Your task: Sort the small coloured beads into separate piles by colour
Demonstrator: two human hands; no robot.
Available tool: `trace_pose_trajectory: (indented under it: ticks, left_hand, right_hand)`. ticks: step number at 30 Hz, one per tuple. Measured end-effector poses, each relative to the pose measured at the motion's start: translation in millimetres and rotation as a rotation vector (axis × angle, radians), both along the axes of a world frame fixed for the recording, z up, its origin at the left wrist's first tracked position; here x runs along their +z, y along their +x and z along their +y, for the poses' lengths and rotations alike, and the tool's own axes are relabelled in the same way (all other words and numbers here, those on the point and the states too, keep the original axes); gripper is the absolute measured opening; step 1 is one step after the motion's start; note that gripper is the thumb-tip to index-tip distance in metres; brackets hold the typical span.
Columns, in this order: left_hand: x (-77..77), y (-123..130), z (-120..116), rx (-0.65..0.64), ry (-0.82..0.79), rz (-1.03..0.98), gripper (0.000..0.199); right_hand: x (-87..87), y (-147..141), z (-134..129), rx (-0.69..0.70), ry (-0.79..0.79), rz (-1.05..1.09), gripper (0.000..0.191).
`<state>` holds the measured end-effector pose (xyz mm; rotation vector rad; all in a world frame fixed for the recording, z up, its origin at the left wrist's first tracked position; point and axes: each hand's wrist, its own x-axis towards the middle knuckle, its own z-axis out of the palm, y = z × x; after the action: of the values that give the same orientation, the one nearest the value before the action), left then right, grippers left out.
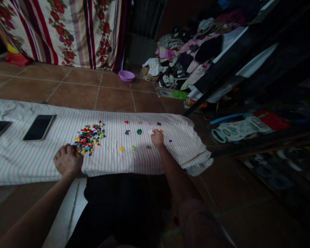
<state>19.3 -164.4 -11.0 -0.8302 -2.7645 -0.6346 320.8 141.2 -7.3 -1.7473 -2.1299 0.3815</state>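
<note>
A heap of small multicoloured pieces (89, 136), bead- or cube-like, lies on the striped cloth. Against its near left edge rests my left hand (68, 160), fingers curled; what is inside them is hidden. To the right, my right hand (158, 137) pinches its fingers at small white pieces (152, 132) on the cloth. Around it are little single-colour groups: red (126, 122), dark grey (127, 132), dark green (139, 131), yellow (121, 148), light green (133, 147), grey (148, 147), beige (140, 122), pink (149, 123) and dark brown (158, 123). Orange bits (161, 131) show beside my fingers.
Two phones (39, 127) lie at the left of the cloth-covered surface (111, 162). One dark blue piece (170, 140) sits alone on the right. Beyond are a purple basin (126, 76) on the tiled floor, a clothes pile (188, 55) and a flowered curtain (77, 34).
</note>
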Motion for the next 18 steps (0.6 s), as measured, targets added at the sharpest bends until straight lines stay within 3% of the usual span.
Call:
trace_pose_trajectory:
  ticks: [8,11,14,18]
  left_hand:
    - [-9.9,-4.5,1.1,-0.017,0.063,0.004,0.026]
    - [-12.8,-6.5,1.8,-0.024,0.054,0.004,0.025]
    - [-13.1,-6.7,2.3,-0.023,0.038,0.004,0.025]
    - [-12.1,-4.9,2.7,-0.03,0.059,0.007,0.024]
  right_hand:
    - [3.8,3.3,-6.2,0.002,0.057,0.006,0.04]
    - [7.7,-0.9,-12.5,-0.013,0.155,0.054,0.036]
    - [12.0,-19.3,-25.6,0.076,0.234,0.16,0.034]
    - [13.1,-65.5,-63.2,0.321,0.206,0.279,0.03]
